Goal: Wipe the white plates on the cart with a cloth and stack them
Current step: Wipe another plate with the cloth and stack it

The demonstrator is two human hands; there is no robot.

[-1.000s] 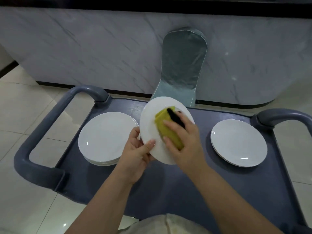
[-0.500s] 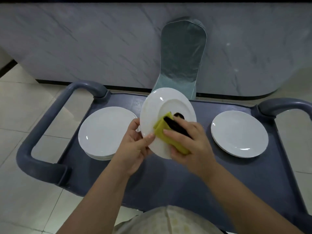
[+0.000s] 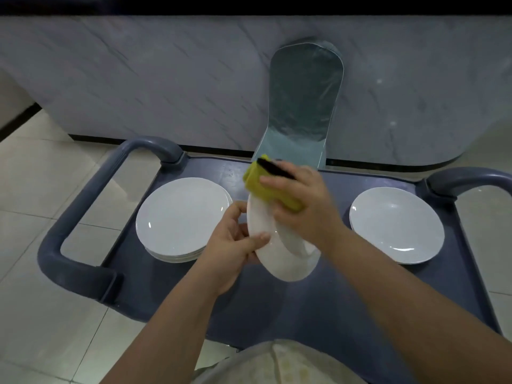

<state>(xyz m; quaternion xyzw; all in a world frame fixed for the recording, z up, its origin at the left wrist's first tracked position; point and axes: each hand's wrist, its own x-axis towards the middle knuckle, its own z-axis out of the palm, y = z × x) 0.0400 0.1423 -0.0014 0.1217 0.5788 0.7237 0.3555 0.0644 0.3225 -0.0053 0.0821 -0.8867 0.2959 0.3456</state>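
The left hand [image 3: 231,245] is pinching the tilted plate [image 3: 279,256] by its rim above the cart [image 3: 318,306]; the right hand [image 3: 302,206] is gripping the yellow cloth [image 3: 266,187], pressing it on the plate's upper edge.

Top rim of held plate [image 3: 279,261] — behind cloth [image 3: 263,188] and right hand [image 3: 307,214]

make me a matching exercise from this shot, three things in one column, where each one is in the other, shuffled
1 yellow folded cloth
2 tilted white round plate
3 stack of white round plates

a pinched by the left hand
b flat on the dark blue cart
c gripped in the right hand

Pairs: 1-c, 2-a, 3-b
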